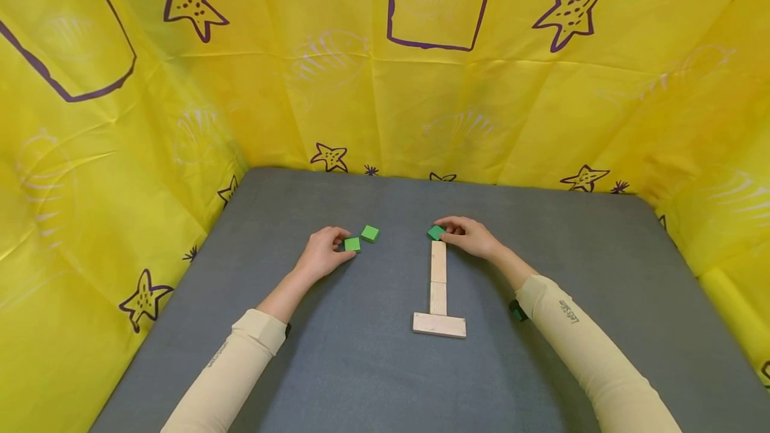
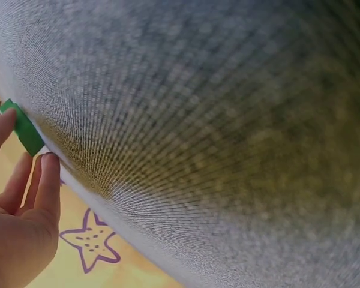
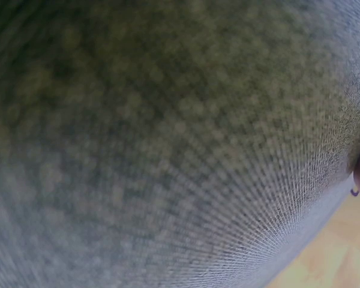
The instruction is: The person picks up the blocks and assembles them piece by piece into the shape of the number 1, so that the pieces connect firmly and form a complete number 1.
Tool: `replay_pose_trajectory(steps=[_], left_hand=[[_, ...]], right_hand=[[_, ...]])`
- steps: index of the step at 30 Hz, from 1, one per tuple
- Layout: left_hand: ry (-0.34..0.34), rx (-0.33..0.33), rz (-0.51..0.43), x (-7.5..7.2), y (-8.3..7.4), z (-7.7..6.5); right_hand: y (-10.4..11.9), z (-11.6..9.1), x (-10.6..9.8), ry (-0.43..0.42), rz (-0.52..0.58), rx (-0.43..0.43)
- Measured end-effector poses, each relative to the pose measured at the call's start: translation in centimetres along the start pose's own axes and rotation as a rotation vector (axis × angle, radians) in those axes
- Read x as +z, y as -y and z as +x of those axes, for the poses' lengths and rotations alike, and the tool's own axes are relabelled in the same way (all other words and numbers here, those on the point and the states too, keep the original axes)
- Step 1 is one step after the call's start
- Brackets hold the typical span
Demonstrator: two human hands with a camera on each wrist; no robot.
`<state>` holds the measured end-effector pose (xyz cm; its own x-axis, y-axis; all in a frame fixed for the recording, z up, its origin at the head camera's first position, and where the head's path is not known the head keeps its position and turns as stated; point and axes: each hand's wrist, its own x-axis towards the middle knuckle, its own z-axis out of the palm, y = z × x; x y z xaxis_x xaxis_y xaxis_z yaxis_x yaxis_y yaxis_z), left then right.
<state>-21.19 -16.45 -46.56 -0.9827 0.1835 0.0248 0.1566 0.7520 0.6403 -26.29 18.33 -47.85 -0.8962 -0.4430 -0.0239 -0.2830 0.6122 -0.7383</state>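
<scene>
In the head view my left hand point(image 1: 323, 252) has thumb and fingers about a light green block point(image 1: 352, 244) on the grey table. The left wrist view shows the thumb against this green block point(image 2: 26, 131), with fingertips at its other side. A second light green block point(image 1: 369, 233) lies just beyond it. My right hand point(image 1: 469, 236) pinches a darker green block point(image 1: 436, 232) at the far end of a row of pale wooden blocks. Two of these, a farther block point(image 1: 438, 261) and a nearer block point(image 1: 438, 298), lie end to end. A wooden block point(image 1: 439, 325) lies crosswise at the near end.
A grey table point(image 1: 361, 366) carries all the blocks. Yellow cloth point(image 1: 337, 105) printed with starfish and fish rises along its back and sides. Only a fingertip of the right hand shows at the edge of the right wrist view.
</scene>
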Motion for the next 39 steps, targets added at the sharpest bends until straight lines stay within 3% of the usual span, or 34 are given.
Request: replay_pose_trajectory(steps=[39], left_hand=[[-0.026,0.017,-0.004,0.29,0.12,-0.11]], right_hand=[[-0.12,-0.12,0.01,0.000,-0.006,-0.013]])
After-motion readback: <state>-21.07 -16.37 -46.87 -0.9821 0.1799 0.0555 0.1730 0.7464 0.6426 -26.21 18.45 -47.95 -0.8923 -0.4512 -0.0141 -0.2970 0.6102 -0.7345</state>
